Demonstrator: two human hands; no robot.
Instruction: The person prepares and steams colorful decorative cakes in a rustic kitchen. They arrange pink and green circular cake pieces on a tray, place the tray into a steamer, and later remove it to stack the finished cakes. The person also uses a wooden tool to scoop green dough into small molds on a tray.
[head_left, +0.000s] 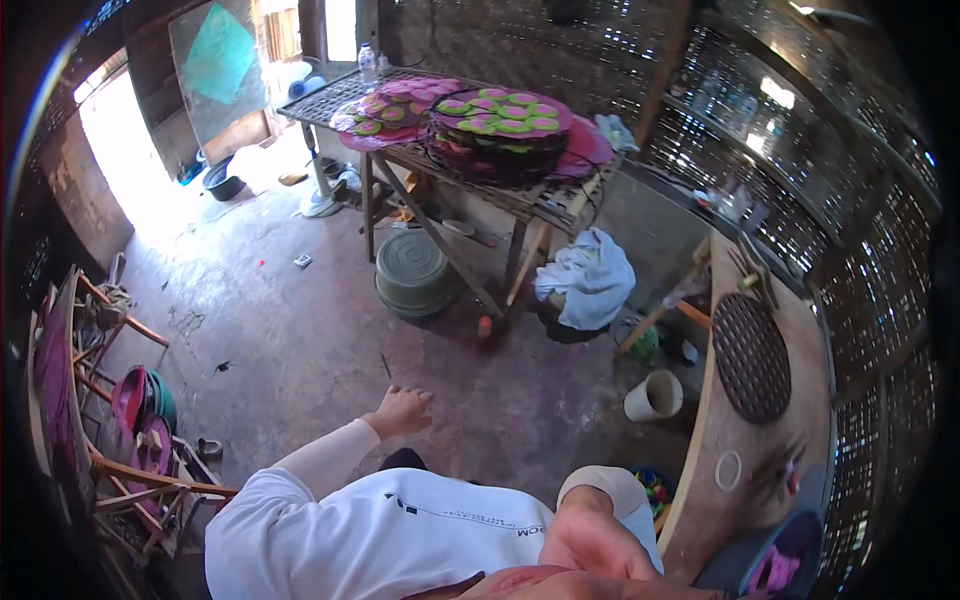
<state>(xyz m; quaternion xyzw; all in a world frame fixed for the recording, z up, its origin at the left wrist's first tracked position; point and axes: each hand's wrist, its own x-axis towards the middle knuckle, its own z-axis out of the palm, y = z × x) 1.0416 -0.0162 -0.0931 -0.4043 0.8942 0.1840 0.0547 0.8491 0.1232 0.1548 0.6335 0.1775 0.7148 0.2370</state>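
Far L of the L hand, a wooden stand on the floor; beyond it, also L of that hand, a teal bowl w/ sth pink against it. L hand is held out above the floor, partly open, fingers loosely bent, nothing in it. Straight ahead of it, well apart, a lidded green tub on the floor, nearest big item to that hand. Farther ahead, a slatted table w/ a stack of round pink & green mats. Ahead & R of L hand, a white cloth, bunched up.

R hand is v. close to the cam, low in view, palm side showing; fingers unclear, can't tell how far open or if it has hold of sth. Ahead & slightly R of it, a pale bucket. R of it, nearby, a wooden bench w/ a white ring and, farther ahead, a brown woven mat. Farthest R of R hand, a dark blue tub w/ a pink item inside.
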